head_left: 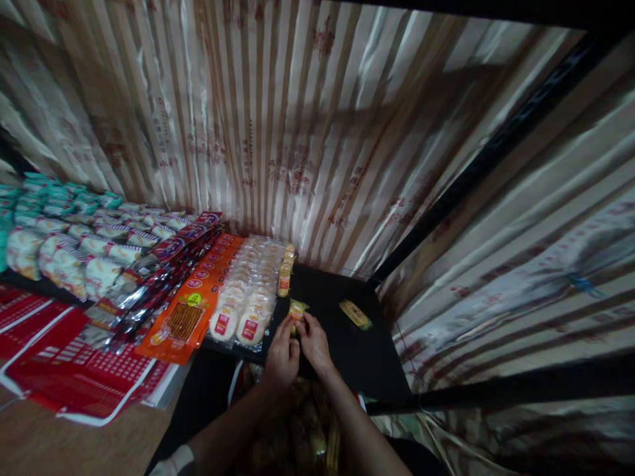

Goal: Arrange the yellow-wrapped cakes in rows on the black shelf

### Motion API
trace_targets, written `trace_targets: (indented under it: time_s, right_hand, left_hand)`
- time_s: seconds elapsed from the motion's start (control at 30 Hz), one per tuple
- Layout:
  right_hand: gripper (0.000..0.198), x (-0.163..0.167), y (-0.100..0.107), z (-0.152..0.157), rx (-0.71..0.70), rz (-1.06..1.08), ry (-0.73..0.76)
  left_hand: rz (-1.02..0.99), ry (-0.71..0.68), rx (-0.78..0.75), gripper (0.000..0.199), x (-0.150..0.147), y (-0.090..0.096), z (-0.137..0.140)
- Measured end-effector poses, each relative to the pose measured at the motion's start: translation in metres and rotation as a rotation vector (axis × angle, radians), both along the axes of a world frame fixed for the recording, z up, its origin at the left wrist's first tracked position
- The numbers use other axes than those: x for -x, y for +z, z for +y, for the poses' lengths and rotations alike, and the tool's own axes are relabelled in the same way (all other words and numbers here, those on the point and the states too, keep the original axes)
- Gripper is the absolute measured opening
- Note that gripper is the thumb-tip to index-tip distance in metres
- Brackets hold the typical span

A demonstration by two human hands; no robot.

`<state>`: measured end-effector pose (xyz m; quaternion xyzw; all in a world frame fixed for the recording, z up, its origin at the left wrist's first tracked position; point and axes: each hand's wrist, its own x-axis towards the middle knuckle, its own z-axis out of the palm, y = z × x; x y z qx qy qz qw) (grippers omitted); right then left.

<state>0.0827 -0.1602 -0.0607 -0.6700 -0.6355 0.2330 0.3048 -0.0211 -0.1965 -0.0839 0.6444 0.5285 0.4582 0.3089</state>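
Note:
A small yellow snack packet [297, 309] is pinched between my two hands over the black shelf [362, 357]. My left hand [282, 356] has its fingers on the packet's left side, and my right hand [313, 339] grips it from the right. Just beyond my hands, a row of similar yellow packets [284, 277] lies along the rice crackers. Another yellow packet [355, 314] rests by itself on the shelf to the right. Below my forearms is an opened bag or box holding several dark yellowish packets [307, 423], dimly lit.
To the left stand rows of wrapped rice crackers [251, 297], an orange snack bag [186, 311], stacked dark red packets [169, 264], and white and teal packets [104, 244]. Red bags [94, 370] hang in front. Striped sheeting [278, 119] and a black metal bar [446, 192] bound the shelf.

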Motion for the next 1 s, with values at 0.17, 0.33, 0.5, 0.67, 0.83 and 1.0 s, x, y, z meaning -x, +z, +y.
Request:
trace_targets:
  time_s: [0.17, 0.33, 0.5, 0.67, 0.83, 1.0]
  right_hand:
    - [0.032, 0.008, -0.002, 0.03, -0.011, -0.032, -0.021]
    - [0.034, 0.017, -0.005, 0.052, -0.073, -0.024, -0.005]
    - [0.039, 0.024, -0.006, 0.062, -0.109, -0.007, 0.02]
    - [0.044, 0.026, -0.013, 0.066, -0.074, -0.011, 0.005]
    - [0.04, 0.027, -0.019, 0.07, -0.068, -0.053, 0.012]
    - [0.042, 0.027, -0.022, 0.068, -0.128, -0.066, 0.005]
  left_hand:
    - [-0.078, 0.036, 0.088, 0.048, -0.009, -0.001, 0.014]
    - [-0.136, 0.077, 0.159, 0.05, -0.015, 0.004, 0.029]
    - [-0.189, 0.085, 0.219, 0.053, -0.012, 0.006, 0.042]
    - [-0.232, 0.1, 0.222, 0.051, -0.007, 0.001, 0.048]
    - [-0.245, 0.137, 0.218, 0.05, -0.009, -0.003, 0.051]
    - [-0.222, 0.186, 0.241, 0.05, -0.011, 0.0, 0.053]
